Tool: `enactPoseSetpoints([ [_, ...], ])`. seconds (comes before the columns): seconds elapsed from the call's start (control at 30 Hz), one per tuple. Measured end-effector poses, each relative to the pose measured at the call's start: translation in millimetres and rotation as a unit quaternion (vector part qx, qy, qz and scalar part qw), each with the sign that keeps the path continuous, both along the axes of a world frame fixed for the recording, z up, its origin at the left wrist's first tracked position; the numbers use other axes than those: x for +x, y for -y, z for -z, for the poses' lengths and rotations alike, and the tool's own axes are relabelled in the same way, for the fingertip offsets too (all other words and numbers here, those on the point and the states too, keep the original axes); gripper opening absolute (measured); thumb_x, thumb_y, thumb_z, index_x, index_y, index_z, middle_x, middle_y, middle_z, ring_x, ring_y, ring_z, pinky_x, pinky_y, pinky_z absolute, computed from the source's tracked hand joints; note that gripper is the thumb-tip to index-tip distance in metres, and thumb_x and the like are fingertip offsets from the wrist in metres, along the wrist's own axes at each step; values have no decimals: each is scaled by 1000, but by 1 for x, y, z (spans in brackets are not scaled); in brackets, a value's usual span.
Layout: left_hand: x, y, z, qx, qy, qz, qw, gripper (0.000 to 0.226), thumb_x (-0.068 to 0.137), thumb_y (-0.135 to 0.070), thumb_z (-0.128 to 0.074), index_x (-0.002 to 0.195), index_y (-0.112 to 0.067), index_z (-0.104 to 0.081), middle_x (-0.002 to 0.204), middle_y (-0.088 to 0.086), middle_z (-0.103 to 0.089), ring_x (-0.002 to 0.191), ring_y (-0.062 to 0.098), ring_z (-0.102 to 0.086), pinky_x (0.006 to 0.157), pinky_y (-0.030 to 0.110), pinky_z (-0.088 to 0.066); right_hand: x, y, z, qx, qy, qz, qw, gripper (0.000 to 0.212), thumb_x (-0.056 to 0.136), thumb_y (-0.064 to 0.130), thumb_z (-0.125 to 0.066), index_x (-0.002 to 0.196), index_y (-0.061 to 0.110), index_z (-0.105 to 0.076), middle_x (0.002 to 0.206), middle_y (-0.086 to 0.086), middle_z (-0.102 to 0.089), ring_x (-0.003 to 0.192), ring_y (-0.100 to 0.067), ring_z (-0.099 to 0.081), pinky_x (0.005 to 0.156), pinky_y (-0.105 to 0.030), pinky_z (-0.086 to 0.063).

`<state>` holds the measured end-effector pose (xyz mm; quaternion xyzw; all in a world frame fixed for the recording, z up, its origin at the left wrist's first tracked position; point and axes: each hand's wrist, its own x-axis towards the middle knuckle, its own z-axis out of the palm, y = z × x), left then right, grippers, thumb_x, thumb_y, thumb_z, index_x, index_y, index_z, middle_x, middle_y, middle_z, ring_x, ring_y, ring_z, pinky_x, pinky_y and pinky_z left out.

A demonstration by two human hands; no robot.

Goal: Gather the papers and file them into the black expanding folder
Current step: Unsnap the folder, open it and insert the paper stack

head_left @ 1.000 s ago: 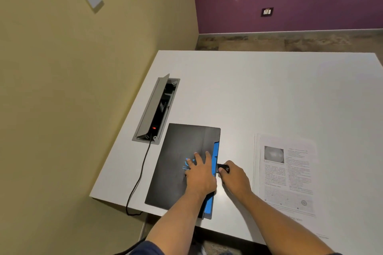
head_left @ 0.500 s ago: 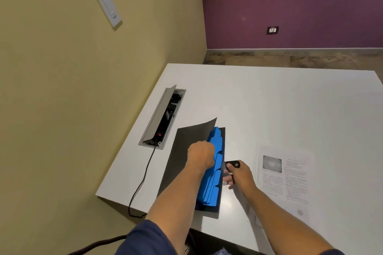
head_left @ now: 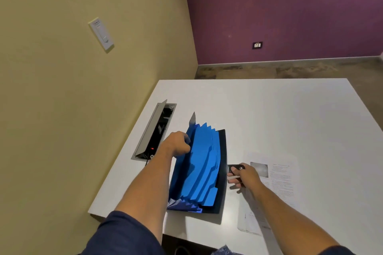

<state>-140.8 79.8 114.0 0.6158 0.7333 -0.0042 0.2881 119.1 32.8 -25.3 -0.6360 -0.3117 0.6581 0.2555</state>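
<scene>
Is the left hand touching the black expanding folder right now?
Touching. The head view shows the left hand gripping the black expanding folder's front cover, pulling it open so the blue dividers fan out.

Black folder (head_left: 221, 172) fanned open (papers (head_left: 277, 180) beside)

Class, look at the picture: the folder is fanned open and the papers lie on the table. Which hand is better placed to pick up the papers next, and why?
Probably the right hand. It lies beside the papers, holding only the folder's strap, whereas the left hand is across the folder, holding its front cover open.
</scene>
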Motion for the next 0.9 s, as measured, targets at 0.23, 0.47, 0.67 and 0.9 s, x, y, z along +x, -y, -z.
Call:
enactPoseSetpoints([
  [0.23,-3,5,-5,20,-46,57,997,52,82,7,-55,128,-16,-64,122,9,-67,92,25,-67,76,40,-65,15,-5,2,-36,44,-5,998,22,104,17,-54,100,0,-68,90,-16,-77,72,-32,-69,62,-36,-59],
  [0.47,0,12,-7,-4,23,31,999,70,84,14,-53,143,-22,-54,126,11,-59,89,27,-69,60,29,-64,27,-1,16,-55,141,-60,987,16,102,14,-59,96,1,-66,74,-15,-67,57,-24,-56,49,-23,-41],
  [0.67,25,14,2,-25,-21,68,997,73,83,10,-56,148,-23,-50,142,14,-55,101,33,-71,70,38,-67,29,-1,10,31,142,-115,983,18,99,19,-66,98,2,-66,79,-18,-72,61,-24,-63,55,-31,-51],
  [0.9,47,14,16,-32,-98,121,987,67,84,1,-61,148,-18,-50,141,10,-57,121,32,-62,92,41,-61,56,11,-6,83,29,-33,996,45,84,45,-80,119,23,-61,111,-3,-68,100,-24,-70,72,-32,-60],
])
